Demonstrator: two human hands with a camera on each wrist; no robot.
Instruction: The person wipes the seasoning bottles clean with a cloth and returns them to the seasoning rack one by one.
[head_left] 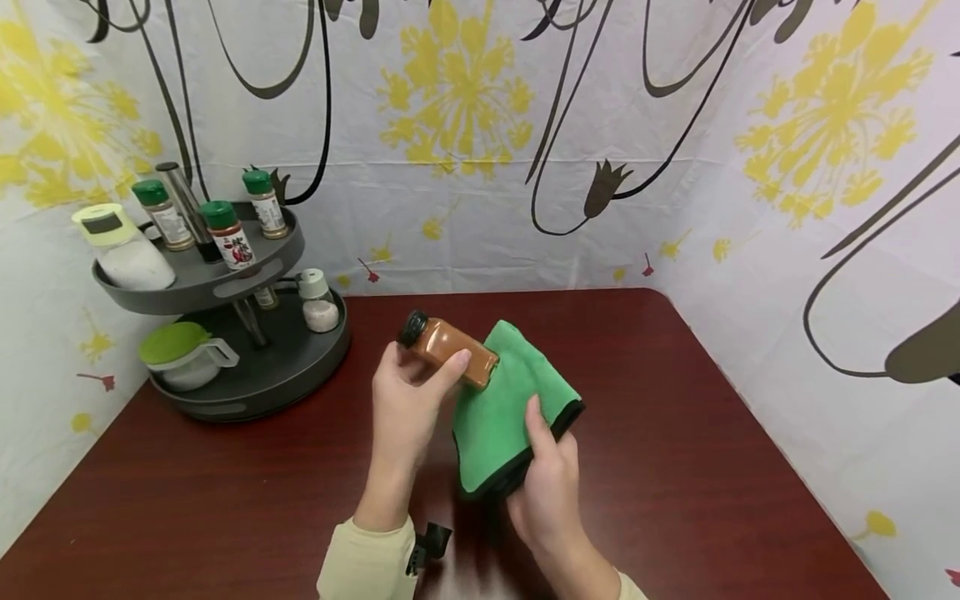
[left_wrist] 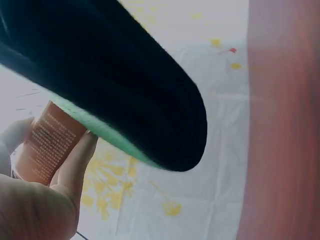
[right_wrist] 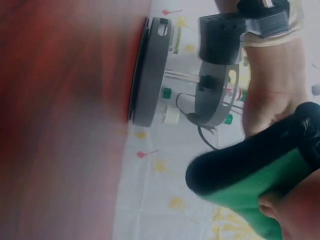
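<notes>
My left hand (head_left: 408, 400) grips a spice bottle (head_left: 450, 346) with a black cap and reddish-brown contents, tilted with its cap to the upper left. In the left wrist view, printed text covers the side of the bottle (left_wrist: 50, 145). A green cloth (head_left: 517, 400) with a black border is held in my right hand (head_left: 551, 475), thumb on top and the other fingers mostly hidden beneath. The bottle's base end meets the upper left part of the cloth. In the right wrist view the folded cloth (right_wrist: 255, 185) hides part of the left hand (right_wrist: 267, 112).
On the left stands a two-tier dark grey rack (head_left: 255, 400). Its upper tier bears several green-capped shakers (head_left: 228, 237) and a pale-lidded container (head_left: 123, 250). Below are a green-lidded pot (head_left: 187, 354) and a white-capped jar (head_left: 318, 300). The dark red table (head_left: 675, 500) meets patterned curtains.
</notes>
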